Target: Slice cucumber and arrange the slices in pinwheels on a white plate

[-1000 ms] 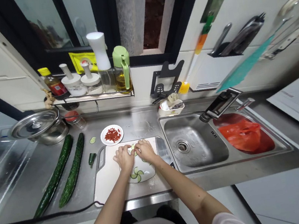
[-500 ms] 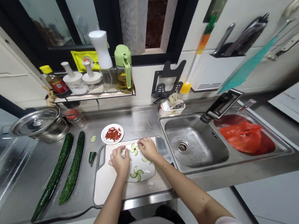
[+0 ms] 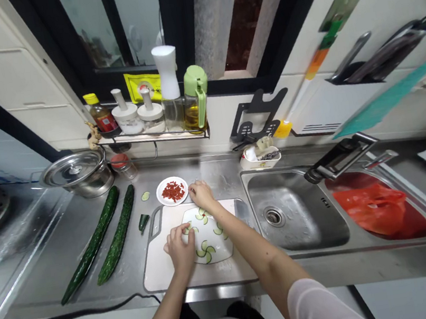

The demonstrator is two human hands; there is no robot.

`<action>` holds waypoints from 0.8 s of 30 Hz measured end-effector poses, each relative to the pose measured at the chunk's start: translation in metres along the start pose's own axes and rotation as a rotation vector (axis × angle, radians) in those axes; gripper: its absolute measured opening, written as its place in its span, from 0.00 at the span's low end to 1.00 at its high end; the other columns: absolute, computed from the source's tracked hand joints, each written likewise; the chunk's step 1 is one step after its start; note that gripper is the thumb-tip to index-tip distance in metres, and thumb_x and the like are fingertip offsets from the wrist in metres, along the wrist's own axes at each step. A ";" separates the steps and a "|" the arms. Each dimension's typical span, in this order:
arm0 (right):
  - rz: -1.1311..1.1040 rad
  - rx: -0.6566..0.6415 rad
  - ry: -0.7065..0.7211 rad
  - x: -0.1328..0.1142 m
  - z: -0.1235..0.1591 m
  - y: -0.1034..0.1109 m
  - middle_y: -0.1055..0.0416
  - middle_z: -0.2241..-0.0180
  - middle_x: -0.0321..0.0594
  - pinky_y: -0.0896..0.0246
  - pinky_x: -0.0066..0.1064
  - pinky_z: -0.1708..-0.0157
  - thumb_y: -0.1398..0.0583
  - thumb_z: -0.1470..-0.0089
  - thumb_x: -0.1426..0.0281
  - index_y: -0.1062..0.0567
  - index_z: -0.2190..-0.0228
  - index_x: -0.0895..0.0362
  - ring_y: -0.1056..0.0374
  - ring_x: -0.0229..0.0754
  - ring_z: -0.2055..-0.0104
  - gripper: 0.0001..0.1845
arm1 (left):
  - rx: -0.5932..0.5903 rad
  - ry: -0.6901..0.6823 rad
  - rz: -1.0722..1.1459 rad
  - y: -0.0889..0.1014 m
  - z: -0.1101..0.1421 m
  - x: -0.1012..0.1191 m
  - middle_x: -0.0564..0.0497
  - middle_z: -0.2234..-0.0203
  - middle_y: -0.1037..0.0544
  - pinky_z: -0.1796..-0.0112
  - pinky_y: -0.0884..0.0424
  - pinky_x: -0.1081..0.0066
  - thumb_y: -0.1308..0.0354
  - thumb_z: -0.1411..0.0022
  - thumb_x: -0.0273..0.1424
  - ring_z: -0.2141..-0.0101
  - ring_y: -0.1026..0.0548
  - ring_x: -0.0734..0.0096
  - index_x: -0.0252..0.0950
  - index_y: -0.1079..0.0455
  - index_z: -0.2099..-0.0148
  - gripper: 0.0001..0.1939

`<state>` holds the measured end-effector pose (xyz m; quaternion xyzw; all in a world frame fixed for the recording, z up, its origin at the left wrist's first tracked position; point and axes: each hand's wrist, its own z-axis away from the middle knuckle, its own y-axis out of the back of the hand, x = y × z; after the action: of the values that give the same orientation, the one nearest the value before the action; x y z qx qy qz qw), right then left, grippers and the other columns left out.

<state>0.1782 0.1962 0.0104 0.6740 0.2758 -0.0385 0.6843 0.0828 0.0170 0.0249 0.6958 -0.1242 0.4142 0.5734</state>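
Observation:
A white plate (image 3: 227, 252) with green cucumber slices set in pinwheel shapes lies on the cutting board (image 3: 160, 274). Red bits show at the middle of the top pinwheel. My left hand (image 3: 182, 247) rests at the plate's left edge, beside a pinwheel, its thumb and bent fingers apart. Beyond the plate, my right hand (image 3: 201, 194) reaches to the right rim of a small white dish (image 3: 160, 196) of red goji berries (image 3: 173, 191). Its fingers are loosely bent, and I see nothing held in them.
Two long cucumbers (image 3: 116, 235) lie left of the board, near a cut cucumber end (image 3: 144, 222) and a thin slice (image 3: 145, 196). A lidded steel pot (image 3: 79, 174) stands behind. The sink (image 3: 296, 211) is at right, with a red plastic bag (image 3: 372, 205) in its second basin.
My right hand has moved from the plate's top pinwheel up and left to the dish of goji berries. My left hand stays by the plate's left edge. The whole view has shifted slightly.

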 end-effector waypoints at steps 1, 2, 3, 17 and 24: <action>0.014 -0.011 -0.005 -0.002 -0.008 -0.002 0.30 0.62 0.43 0.48 0.33 0.58 0.46 0.41 0.71 0.23 0.62 0.53 0.41 0.45 0.57 0.11 | -0.004 0.004 0.001 0.001 0.000 0.000 0.49 0.61 0.24 0.54 0.41 0.59 0.45 0.39 0.34 0.56 0.29 0.60 0.42 0.27 0.57 0.09; 0.030 -0.021 -0.013 -0.004 -0.015 -0.003 0.30 0.61 0.44 0.48 0.33 0.58 0.46 0.41 0.71 0.22 0.63 0.53 0.41 0.45 0.57 0.12 | -0.009 0.009 0.002 0.001 0.001 -0.001 0.49 0.61 0.24 0.54 0.41 0.59 0.45 0.39 0.34 0.56 0.29 0.60 0.42 0.28 0.57 0.09; 0.046 -0.033 -0.023 -0.006 -0.021 -0.004 0.31 0.61 0.44 0.48 0.33 0.58 0.46 0.41 0.71 0.22 0.63 0.53 0.41 0.45 0.56 0.12 | -0.015 0.013 0.002 0.001 0.001 -0.001 0.49 0.60 0.24 0.54 0.41 0.59 0.45 0.38 0.34 0.56 0.29 0.60 0.42 0.28 0.56 0.09; 0.158 -0.158 0.029 -0.025 -0.056 -0.030 0.34 0.54 0.44 0.47 0.34 0.57 0.47 0.40 0.71 0.23 0.55 0.49 0.43 0.46 0.53 0.17 | -0.025 -0.006 0.001 0.004 0.004 -0.010 0.50 0.63 0.25 0.57 0.40 0.61 0.47 0.38 0.36 0.60 0.29 0.62 0.42 0.27 0.56 0.10; 0.177 -0.175 0.142 -0.025 -0.065 -0.038 0.34 0.55 0.45 0.49 0.36 0.56 0.46 0.41 0.71 0.22 0.56 0.49 0.43 0.47 0.54 0.16 | -0.019 -0.002 0.013 0.003 0.002 -0.019 0.50 0.63 0.25 0.56 0.41 0.60 0.47 0.38 0.36 0.60 0.29 0.62 0.41 0.27 0.56 0.11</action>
<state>0.1196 0.2460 -0.0091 0.6344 0.2653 0.0940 0.7199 0.0698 0.0086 0.0138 0.6901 -0.1333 0.4158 0.5772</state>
